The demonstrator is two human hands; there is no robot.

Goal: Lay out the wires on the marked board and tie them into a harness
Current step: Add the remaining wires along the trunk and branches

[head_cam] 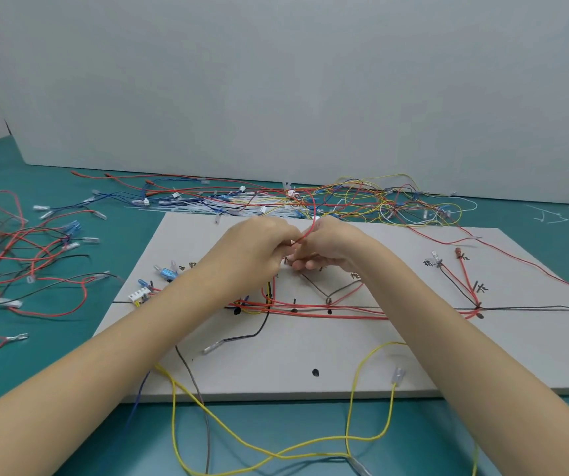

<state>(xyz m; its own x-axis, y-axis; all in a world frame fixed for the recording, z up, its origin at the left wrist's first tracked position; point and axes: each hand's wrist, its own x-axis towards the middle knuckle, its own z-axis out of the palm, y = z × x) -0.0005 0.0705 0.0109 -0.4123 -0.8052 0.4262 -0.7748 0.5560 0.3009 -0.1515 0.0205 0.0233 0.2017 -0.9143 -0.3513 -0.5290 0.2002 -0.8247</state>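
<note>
Both hands, left hand [259,249] and right hand [331,247], met knuckles-up over the board [310,341], fingers curled, pinching a red wire [311,214]. It ran up and away toward the far tangle.

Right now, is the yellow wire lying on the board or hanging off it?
Partly off: the yellow wire loops across the board's near edge onto the table.

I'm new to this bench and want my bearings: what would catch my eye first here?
First, the two hands, left hand and right hand, meeting over the far middle of the marked board and pinching a red wire. Next, the red wires running across the board's middle. Then the yellow wire looping off its near edge.
</note>
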